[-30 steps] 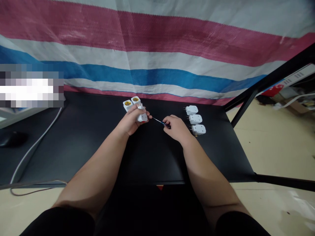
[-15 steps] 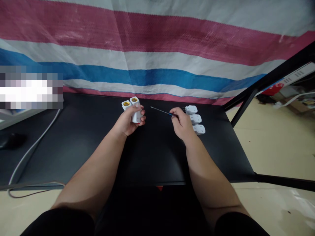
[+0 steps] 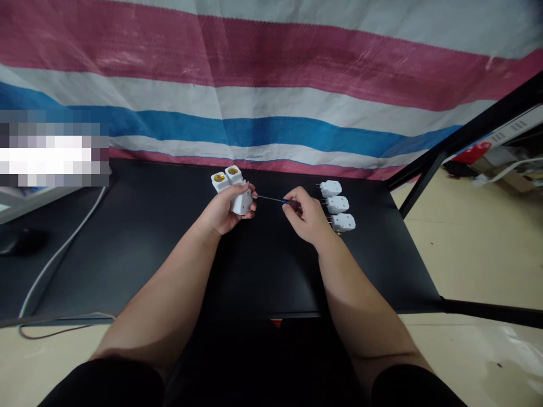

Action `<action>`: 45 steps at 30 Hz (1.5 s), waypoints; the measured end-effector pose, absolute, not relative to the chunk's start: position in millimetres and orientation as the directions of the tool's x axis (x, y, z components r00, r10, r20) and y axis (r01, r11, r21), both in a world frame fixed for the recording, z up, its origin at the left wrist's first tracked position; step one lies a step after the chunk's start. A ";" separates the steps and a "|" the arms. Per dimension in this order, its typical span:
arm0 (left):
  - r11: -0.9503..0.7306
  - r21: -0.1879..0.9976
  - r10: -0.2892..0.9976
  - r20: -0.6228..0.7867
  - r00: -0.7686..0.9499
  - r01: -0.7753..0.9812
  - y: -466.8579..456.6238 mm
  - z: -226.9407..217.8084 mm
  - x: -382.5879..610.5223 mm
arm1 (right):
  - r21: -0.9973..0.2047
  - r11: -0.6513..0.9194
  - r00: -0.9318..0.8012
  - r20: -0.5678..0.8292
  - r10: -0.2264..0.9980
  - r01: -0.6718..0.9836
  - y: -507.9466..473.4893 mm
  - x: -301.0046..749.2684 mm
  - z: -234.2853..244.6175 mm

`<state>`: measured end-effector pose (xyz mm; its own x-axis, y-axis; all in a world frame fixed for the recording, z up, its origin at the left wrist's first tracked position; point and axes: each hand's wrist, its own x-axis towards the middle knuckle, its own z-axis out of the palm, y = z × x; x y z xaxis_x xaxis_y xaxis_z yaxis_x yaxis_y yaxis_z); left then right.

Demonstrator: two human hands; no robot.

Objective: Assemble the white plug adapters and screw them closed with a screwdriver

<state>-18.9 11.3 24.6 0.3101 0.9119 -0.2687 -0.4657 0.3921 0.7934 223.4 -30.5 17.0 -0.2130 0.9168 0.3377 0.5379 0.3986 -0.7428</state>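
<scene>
My left hand (image 3: 227,210) is closed around a white lamp socket adapter (image 3: 242,202). Two round openings with gold-coloured metal inside face up at its far end. In my right hand (image 3: 307,213) is a screwdriver (image 3: 270,198), gripped by its dark blue and reddish handle. Its thin metal shaft points left, and the tip meets the right side of the adapter by my left fingertips; exactly where it touches is hidden. Just right of my right hand, three similar white adapters (image 3: 338,204) lie in a column, metal prongs pointing left.
All this is on a black table (image 3: 263,271). Behind it hangs a striped plastic sheet (image 3: 271,102). A black mouse (image 3: 21,242) and a grey cable (image 3: 63,249) lie at left, near a blurred-out device. A black metal frame (image 3: 418,164) rises at right.
The screwdriver has moved left with my right hand, so its tip now reaches the adapter. My left hand has turned the adapter slightly and shifted a little right.
</scene>
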 end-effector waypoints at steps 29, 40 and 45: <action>0.167 0.934 0.959 -0.080 0.271 -0.316 8.4 10.4 -14.1 | -0.778 0.374 -0.133 0.358 0.924 0.506 -26.8 224.8 19.5; 0.148 0.973 0.958 -0.097 0.271 -0.177 7.9 10.4 -15.4 | -0.869 0.262 -0.158 0.214 0.964 0.419 -22.4 230.9 11.5; 0.130 0.984 0.947 -0.086 0.310 -0.125 6.7 12.0 -15.9 | -0.859 0.222 -0.117 0.189 0.975 0.462 -18.4 228.7 5.9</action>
